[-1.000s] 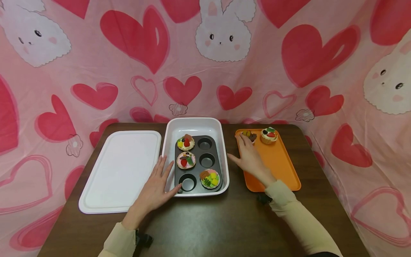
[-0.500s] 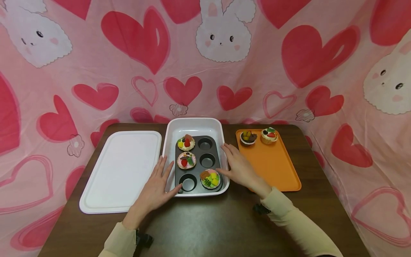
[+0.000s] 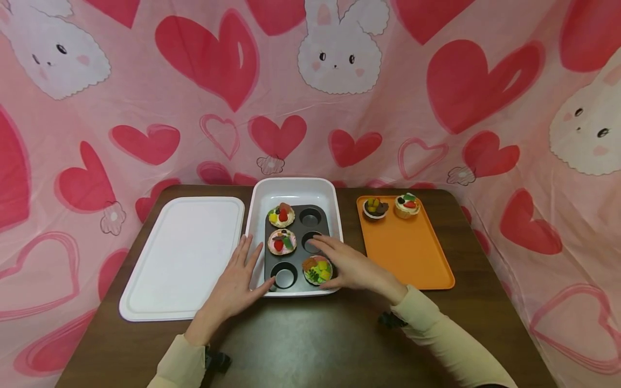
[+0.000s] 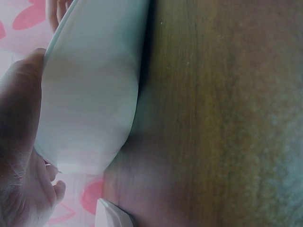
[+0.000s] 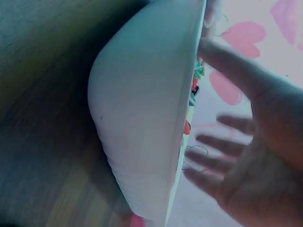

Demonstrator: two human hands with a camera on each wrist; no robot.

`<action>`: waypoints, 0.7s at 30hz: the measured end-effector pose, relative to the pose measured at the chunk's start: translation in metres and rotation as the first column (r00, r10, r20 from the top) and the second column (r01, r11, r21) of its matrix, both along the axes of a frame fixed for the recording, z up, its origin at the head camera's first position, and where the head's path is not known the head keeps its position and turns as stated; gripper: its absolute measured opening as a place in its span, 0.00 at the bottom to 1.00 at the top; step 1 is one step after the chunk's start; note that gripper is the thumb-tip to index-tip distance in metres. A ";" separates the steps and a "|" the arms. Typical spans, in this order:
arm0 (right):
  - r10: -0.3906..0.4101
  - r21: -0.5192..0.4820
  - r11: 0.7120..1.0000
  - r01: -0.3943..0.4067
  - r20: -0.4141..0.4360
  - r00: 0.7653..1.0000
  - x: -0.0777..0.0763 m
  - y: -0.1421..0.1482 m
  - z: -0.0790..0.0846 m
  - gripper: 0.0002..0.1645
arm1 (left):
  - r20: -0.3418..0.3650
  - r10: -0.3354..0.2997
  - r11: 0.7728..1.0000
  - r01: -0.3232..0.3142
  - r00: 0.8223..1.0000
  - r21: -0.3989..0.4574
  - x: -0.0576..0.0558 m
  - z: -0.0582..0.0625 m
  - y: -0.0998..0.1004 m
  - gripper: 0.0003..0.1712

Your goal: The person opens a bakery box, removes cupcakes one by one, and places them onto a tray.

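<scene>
Staying beside the white tray (image 3: 183,258), the left hand (image 3: 236,280) rests spread-fingered on the bin's (image 3: 294,182) near left side. Inside, the tin (image 3: 298,253) carries three tarts (image 3: 282,242). The right hand (image 3: 356,268) has crossed from the orange tray (image 3: 412,253), fingers wide, putting the near right tart (image 3: 317,269) within its span, contact unclear. Two cupcakes (image 3: 406,206) sit untouched at that tray's far end.

Metal-looking muffin pan (image 3: 298,251), smooth plastic tub (image 3: 301,193), plastic orange tray (image 3: 407,250), wood-grain tabletop (image 3: 301,339)
</scene>
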State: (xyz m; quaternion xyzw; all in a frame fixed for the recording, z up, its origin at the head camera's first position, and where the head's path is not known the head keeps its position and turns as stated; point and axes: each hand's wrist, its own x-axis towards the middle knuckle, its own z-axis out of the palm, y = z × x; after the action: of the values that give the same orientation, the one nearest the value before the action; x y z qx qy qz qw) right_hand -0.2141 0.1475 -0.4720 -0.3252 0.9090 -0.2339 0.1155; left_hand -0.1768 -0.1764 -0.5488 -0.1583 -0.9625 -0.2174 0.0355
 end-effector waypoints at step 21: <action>0.121 0.091 0.988 -0.127 0.069 0.990 -0.015 -0.013 -0.008 0.51 | -0.009 0.001 1.000 -0.001 1.000 0.011 0.001 -0.002 0.000 0.57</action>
State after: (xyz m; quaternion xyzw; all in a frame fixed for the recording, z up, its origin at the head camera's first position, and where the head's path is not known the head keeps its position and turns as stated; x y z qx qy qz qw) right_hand -0.2292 0.1349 -0.4800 -0.3677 0.8930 -0.1929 0.1737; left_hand -0.1760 -0.1767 -0.5504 -0.1586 -0.9612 -0.2219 0.0408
